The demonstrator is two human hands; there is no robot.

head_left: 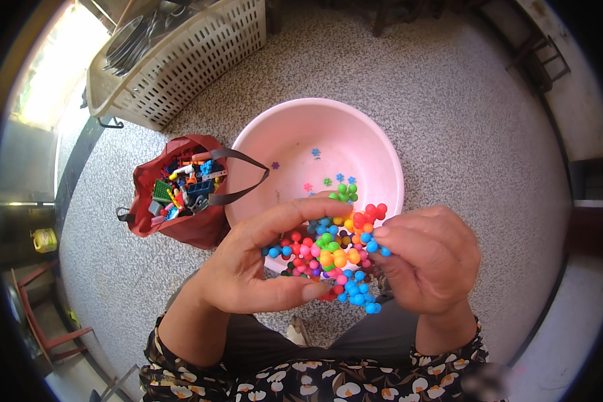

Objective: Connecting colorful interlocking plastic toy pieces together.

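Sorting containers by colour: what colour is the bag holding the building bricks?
Dark red bag with grey straps, seen in the head view.

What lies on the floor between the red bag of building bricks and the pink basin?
Nothing but speckled floor shows there in the head view: the red bag sits right against the pink basin, its dark strap reaching the rim.

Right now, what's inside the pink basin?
The pink basin holds a few loose small flower-shaped pieces in blue, green, pink and purple. Its near part is covered by both hands and the cluster of colourful ball pieces, so anything there is hidden.
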